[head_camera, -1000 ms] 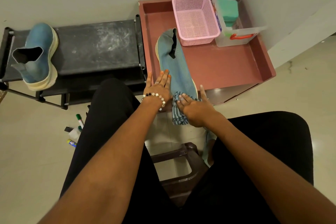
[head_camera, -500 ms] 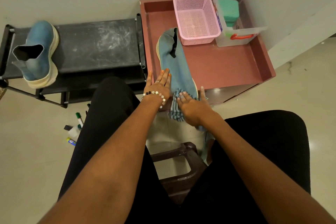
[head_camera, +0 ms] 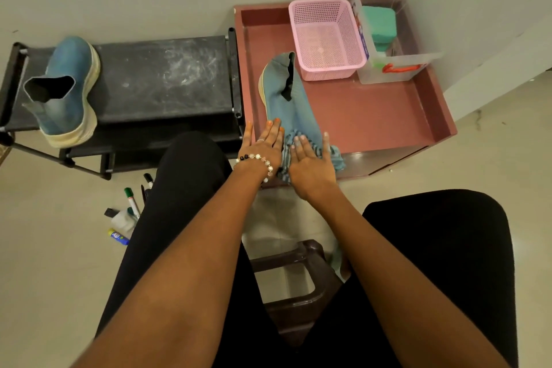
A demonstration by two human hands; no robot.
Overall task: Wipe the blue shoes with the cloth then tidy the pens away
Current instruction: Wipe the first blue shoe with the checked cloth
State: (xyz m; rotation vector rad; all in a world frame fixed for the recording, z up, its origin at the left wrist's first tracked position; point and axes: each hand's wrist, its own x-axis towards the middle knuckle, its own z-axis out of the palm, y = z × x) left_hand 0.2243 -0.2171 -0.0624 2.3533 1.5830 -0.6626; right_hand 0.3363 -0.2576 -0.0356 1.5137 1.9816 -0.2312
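One blue shoe (head_camera: 286, 101) lies on its side in the reddish-brown tray table (head_camera: 373, 119), toe toward me. My left hand (head_camera: 263, 143), with a bead bracelet, rests flat on the shoe's left edge with straight fingers. My right hand (head_camera: 310, 161) presses a striped blue cloth (head_camera: 336, 157) flat against the shoe's toe, fingers spread. A second blue shoe (head_camera: 64, 89) stands on the black rack (head_camera: 161, 81) at the left. Several pens and markers (head_camera: 131, 206) lie on the floor beside my left leg.
A pink mesh basket (head_camera: 327, 39) and a clear plastic box (head_camera: 394, 42) holding a green item stand at the back of the tray table. A dark plastic stool (head_camera: 298, 284) sits between my knees. Walls close off the back and right.
My right hand has slid the cloth up and to the right over the shoe's toe. My left hand stays on the shoe's left edge.
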